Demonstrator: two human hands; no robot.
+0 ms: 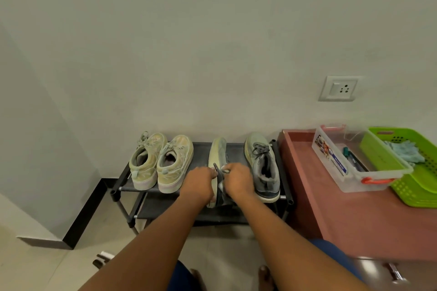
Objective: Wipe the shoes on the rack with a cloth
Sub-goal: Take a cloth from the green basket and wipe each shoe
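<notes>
A low black shoe rack (119, 189) stands against the wall. On its top shelf sit a pair of beige sneakers (163, 163) at the left and a grey sneaker (263, 163) upright at the right. Between them a second grey sneaker (217, 151) is tipped on its side, sole facing left. My left hand (201, 181) grips its sole edge. My right hand (237, 178) grips its upper near the laces. A light blue cloth (404, 152) lies in the green basket (378, 156) at the right, away from both hands.
A reddish-brown cabinet top (354, 220) adjoins the rack on the right, carrying a clear plastic box (331, 160) with tools and the green basket. A wall socket (339, 88) is above it. My bare feet and tiled floor are below.
</notes>
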